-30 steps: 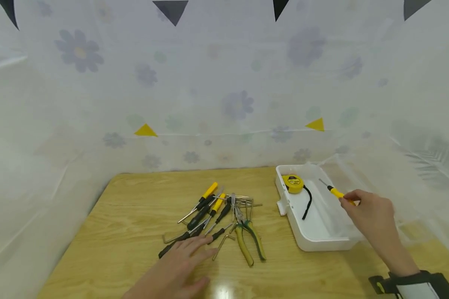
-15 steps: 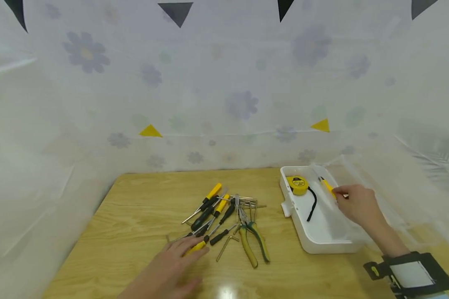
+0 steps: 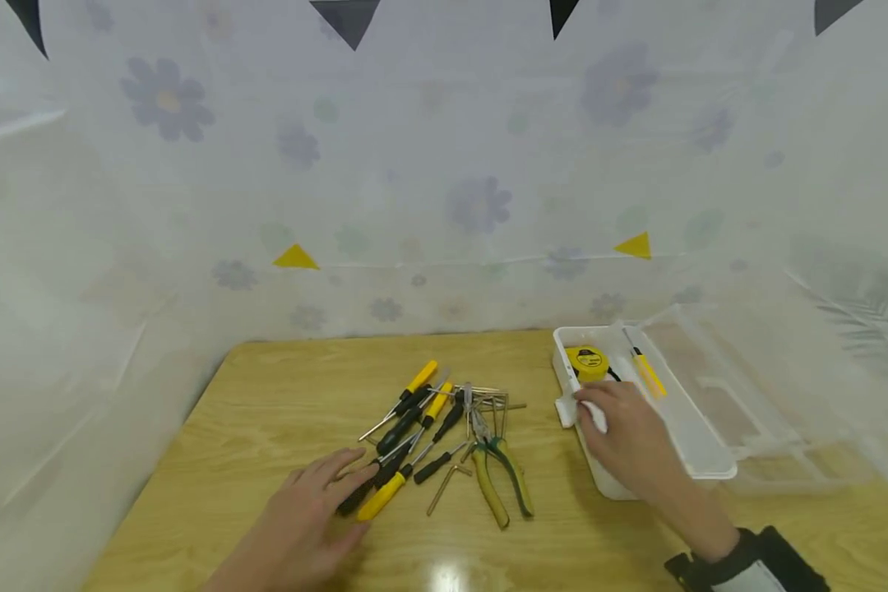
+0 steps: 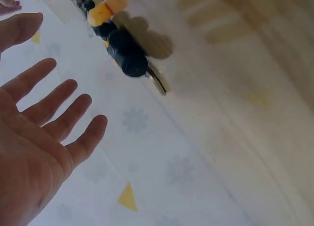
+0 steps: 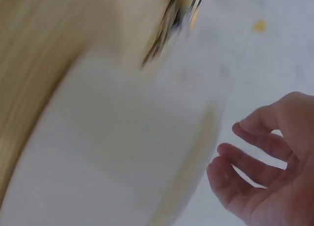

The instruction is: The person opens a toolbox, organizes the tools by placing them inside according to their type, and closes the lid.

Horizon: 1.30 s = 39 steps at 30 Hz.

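The left hand [image 3: 296, 514], empty and loosely spread, is nearer the yellow-handled screwdriver [image 3: 381, 497], which lies just right of its fingers, long axis slanting away rightward. Farther right, the right hand [image 3: 632, 440], empty with fingers bent, hovers by the left wall of the white box [image 3: 608, 481]; the yellow driver [image 3: 649, 374] it pinched half a second ago now lies inside.

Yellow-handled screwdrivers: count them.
4: a single one in the white box; on the table, a far one, a middle one, a near one. More may be hidden.
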Available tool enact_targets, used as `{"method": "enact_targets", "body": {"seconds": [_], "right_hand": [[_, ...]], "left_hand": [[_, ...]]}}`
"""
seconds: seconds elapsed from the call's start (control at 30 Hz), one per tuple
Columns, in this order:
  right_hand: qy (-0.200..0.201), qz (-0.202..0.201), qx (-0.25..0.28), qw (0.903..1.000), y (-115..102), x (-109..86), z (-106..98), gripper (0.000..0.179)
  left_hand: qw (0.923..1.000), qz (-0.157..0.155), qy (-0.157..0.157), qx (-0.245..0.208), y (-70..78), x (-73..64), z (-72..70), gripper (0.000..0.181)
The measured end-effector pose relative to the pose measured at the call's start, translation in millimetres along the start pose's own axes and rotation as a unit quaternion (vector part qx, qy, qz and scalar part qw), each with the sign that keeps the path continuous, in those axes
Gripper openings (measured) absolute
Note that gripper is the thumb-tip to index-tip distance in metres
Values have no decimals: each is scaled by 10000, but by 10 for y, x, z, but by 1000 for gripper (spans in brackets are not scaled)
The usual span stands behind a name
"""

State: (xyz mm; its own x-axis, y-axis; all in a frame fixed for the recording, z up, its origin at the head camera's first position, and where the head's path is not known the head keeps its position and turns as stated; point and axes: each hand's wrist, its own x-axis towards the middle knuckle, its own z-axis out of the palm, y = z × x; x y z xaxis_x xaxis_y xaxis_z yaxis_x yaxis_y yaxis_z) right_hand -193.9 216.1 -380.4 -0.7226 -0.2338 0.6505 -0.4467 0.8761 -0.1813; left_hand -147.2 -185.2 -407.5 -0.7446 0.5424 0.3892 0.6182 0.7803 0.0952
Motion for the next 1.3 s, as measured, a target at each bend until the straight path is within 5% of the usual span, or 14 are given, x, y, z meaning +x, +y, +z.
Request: {"method": "enact_targets", "body": {"seconds": [0.13,0.3,0.43,0.57,0.67,0.83,0.97,1.3], "right_hand": [[-1169,-1077,336,9867,-544,-18,234,17],[-2865,-2057,836,9320,-1094,51,538,30],[-3433,-2574,818,8996,-1346,139,794,44],[-3893,-2702,422,8796,-1422,214,981,57],[-3938,-2700,35,8786,-1407,251,1058,58],[-3644,-2429,-351,8983,-1226,248,1067,57],[-3465,-2002,-324,9159,-970,213,991,47],[-3314,-1371,147,9334,-684,74,831,18]], "left_hand": [[9994,-154,267,176,-84,-10,-57,60],[9983,-302,372,320,-127,-52,-122,60],[9985,-313,380,228,-106,-66,-104,58],[9988,-295,357,148,-86,-64,-74,56],[9987,-381,313,140,-91,-70,-70,57],[9989,-336,301,86,-98,-45,-68,59],[9989,-113,455,44,-95,-5,-38,62],[9983,-145,534,157,-92,-47,29,63]]}}
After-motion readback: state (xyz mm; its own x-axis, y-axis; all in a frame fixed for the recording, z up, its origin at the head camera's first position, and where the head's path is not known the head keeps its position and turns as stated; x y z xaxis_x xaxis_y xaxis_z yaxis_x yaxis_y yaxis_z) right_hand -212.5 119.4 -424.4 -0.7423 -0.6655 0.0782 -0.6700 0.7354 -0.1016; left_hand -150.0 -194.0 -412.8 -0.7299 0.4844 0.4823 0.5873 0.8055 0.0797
